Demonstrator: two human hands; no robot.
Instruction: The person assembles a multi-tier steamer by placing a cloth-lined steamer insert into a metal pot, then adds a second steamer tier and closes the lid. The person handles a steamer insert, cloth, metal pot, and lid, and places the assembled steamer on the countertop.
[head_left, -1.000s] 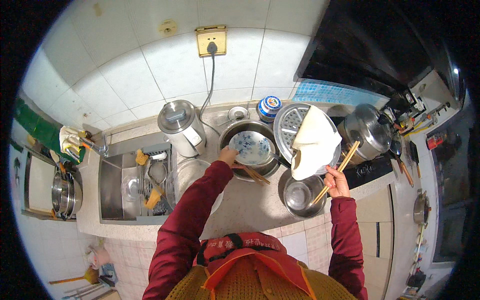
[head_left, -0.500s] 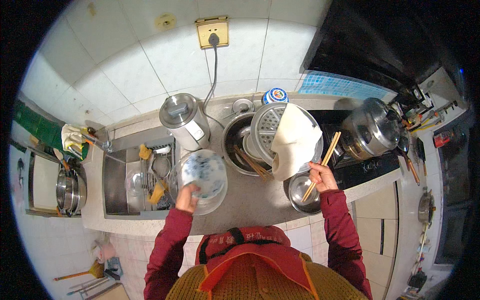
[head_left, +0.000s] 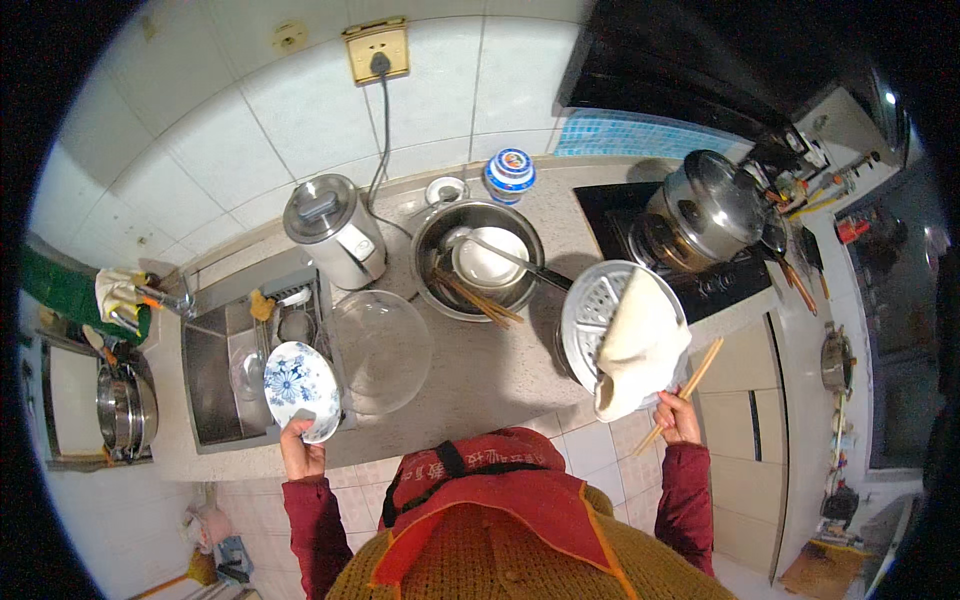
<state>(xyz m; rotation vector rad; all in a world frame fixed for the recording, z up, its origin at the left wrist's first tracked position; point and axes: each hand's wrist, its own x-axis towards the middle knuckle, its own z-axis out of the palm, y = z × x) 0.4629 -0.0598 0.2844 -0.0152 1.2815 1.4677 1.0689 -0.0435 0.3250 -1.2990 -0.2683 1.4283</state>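
Head view: your hands are wide apart, each closed on something. Your left hand point(head_left: 304, 452) grips the near rim of a shallow white ceramic dish with blue flowers point(head_left: 300, 378), thumb over the edge, which likely leaves most of the patterned face untouched; the dish tilts above the right side of the rectangular stainless-steel sink point(head_left: 212, 395). Your right hand point(head_left: 680, 418) is clamped at the near rim of a round grey metal steamer tray with holes point(head_left: 586, 318), and the same grip carries a pair of pale wooden chopsticks point(head_left: 706, 364) slanting across it, probably so one hand can manage both. A soft cream-white cloth point(head_left: 640, 345) covers the tray's right part and droops over its near rim, so the tray seems to bear it; whether your fingers also pinch it, I cannot tell. Just beyond your left hand, to its right, a clear round glass vessel point(head_left: 385, 350) sits on the counter. Farther off, between your hands, a round stainless-steel basin point(head_left: 428, 248) gathers a small white bowl point(head_left: 495, 262), a black-handled metal ladle point(head_left: 535, 270) and loose brown wooden chopsticks point(head_left: 480, 300), the long pieces leaning over its rim, presumably because they outreach it. Beyond your right hand, a lidded silver pot point(head_left: 700, 215) stands on the flat black stove point(head_left: 603, 208).
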